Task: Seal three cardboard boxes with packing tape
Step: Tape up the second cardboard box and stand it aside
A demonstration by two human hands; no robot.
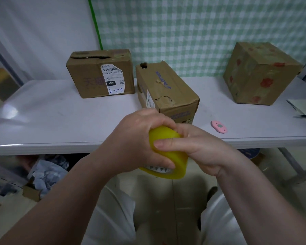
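Nearest the person, two hands are clamped together on one roll of yellow tape [168,156], held in the air just in front of the near edge of the table [60,117]. The left hand [136,140] curls over the roll from the left and top. The right hand [196,149] grips it from the right, its thumb lying across the yellow band. The roll is tilted, so its hole and white core face down and towards the person. On the table, to the right of the hands, lies one small pink cutter [219,126]. Beyond stand three cardboard boxes, well apart from the hands. The middle box [166,91] is the nearest; its long axis runs near to far, with one end pointing at the person and a tear on its top. The left box [101,73] stands farther back, its long axis running left to right and a white label facing near. The right box [260,73], roughly a cube with red flower prints, turns a corner towards the near side.
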